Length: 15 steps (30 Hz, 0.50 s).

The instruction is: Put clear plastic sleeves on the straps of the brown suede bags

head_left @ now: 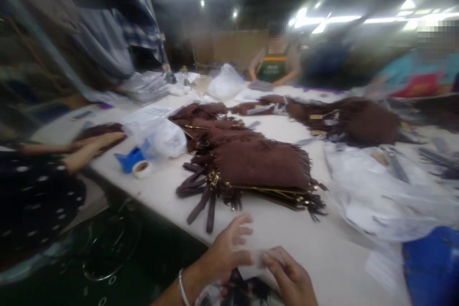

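Head-worn view, forward and down

We count two bare hands of our own, one left hand [233, 248] and one right hand [289, 272], with one bangle [182, 288]. We see three co-workers [274, 67], one tape roll [141, 169], at least three plastic bags [225, 82], and several brown fringed bags [263, 162], too overlapped for us to number.
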Each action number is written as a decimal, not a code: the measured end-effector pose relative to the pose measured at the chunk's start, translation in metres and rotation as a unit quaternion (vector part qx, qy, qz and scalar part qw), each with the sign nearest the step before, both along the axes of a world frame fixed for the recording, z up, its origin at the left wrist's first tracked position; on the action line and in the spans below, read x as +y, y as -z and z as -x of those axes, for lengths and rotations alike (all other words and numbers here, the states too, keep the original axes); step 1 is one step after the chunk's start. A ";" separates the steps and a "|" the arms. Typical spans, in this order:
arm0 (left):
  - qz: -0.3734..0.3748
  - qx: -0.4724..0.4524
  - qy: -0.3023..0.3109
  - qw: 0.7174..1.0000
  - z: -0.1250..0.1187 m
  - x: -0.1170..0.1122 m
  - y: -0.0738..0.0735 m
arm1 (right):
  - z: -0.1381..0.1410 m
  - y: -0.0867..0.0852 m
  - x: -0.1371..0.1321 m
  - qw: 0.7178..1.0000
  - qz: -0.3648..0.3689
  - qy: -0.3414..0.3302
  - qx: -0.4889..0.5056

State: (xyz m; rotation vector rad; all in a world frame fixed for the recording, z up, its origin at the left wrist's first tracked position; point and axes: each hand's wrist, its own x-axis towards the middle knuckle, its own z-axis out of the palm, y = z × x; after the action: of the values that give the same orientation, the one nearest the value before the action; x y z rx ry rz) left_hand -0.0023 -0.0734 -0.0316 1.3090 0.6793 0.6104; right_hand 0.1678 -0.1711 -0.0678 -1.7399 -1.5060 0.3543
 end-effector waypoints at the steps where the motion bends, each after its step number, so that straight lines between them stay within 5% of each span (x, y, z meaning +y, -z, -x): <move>1: 0.043 -0.003 0.016 0.999 0.001 0.003 -0.002 | 0.002 -0.008 0.007 0.991 0.061 -0.015 0.115; 3: 0.084 0.030 0.014 0.996 0.003 0.005 -0.002 | 0.007 -0.022 0.022 0.944 0.141 -0.035 0.297; 5: 0.098 0.065 -0.028 0.993 0.006 0.005 0.003 | 0.014 -0.028 0.033 0.917 0.156 -0.050 0.363; 10: 0.093 0.097 -0.113 0.984 0.022 0.009 0.013 | 0.023 -0.020 0.047 0.891 0.151 -0.066 0.422; 15: 0.030 0.145 -0.128 0.981 0.039 0.013 0.012 | 0.028 -0.016 0.058 0.891 0.185 -0.042 0.412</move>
State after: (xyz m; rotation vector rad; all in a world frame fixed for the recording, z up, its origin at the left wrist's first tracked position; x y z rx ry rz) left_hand -0.0411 -0.0605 -0.0434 1.2763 1.1104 0.6053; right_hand 0.1397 -0.1131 -0.0518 -1.4798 -0.9081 1.3110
